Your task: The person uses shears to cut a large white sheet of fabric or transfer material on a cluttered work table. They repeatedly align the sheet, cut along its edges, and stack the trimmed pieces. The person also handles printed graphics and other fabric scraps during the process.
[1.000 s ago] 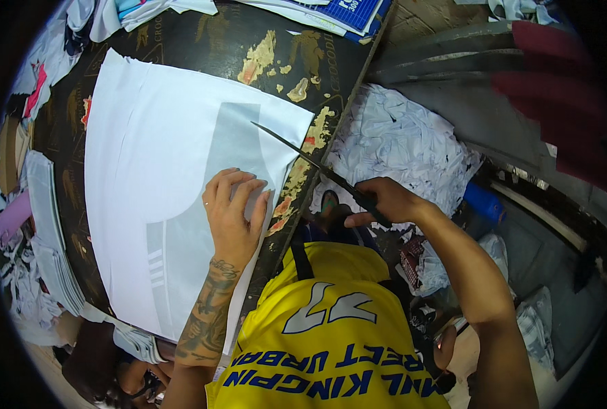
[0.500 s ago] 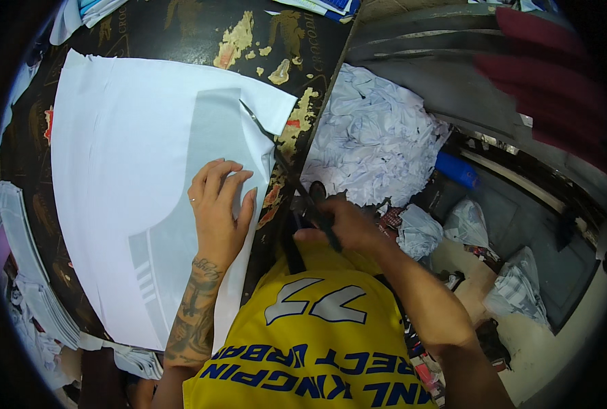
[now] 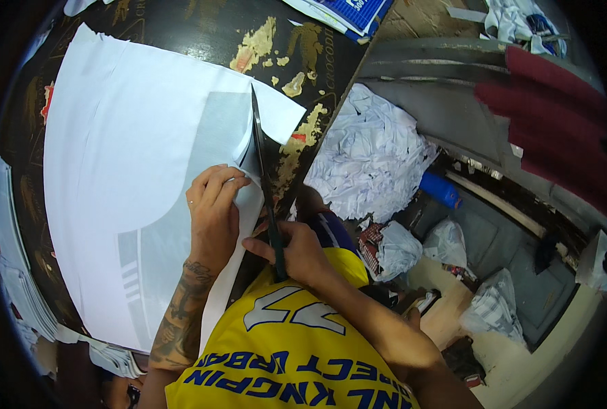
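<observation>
A large white cloth (image 3: 112,150) with a pale grey printed panel is spread over the dark table. My left hand (image 3: 215,204) rests on its right part, fingers closed on the cloth's lifted edge beside the cut. My right hand (image 3: 300,252) grips a pair of long scissors (image 3: 262,153) by the dark handles, close to the front of my yellow shirt. The blades point away from me along the panel's right edge, with the tip at the far part of the cloth. A corner flap stands apart to the right of the blades.
The dark table (image 3: 180,27) has peeling patches along its right side. Beyond its edge lies a big heap of white cloth scraps (image 3: 371,157). Plastic bags (image 3: 497,300) sit on the floor at right. Stacked pale sheets (image 3: 24,273) line the left side, and a blue package (image 3: 351,13) lies at the far edge.
My right hand has moved left and nearer me, with the scissors turned to point straighter ahead. My left hand's spread fingers have drawn together on the cloth. The view has shifted slightly.
</observation>
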